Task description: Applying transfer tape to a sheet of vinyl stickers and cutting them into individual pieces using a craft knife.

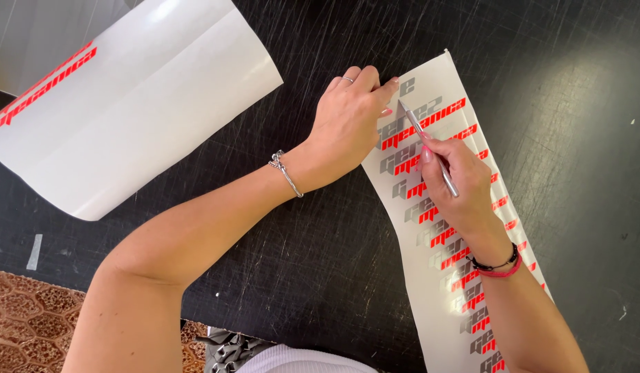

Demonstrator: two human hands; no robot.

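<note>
Decal strip (441,276) on table (320,228), curled sheet (133,103) to its left.

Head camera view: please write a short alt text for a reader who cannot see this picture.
A person's right hand holds a thin metal tool with its tip on a long white strip of red and grey decals, while the left hand presses the strip's top end onto a scratched black table. A larger curled white sheet lies at upper left.

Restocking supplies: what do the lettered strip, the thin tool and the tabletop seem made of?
Lettered strip: probably glossy vinyl film on white backing; it curls. Thin tool in the right hand: silvery metal, seemingly. Tabletop: matt black, hard, heavily scratched; material unclear.
</note>
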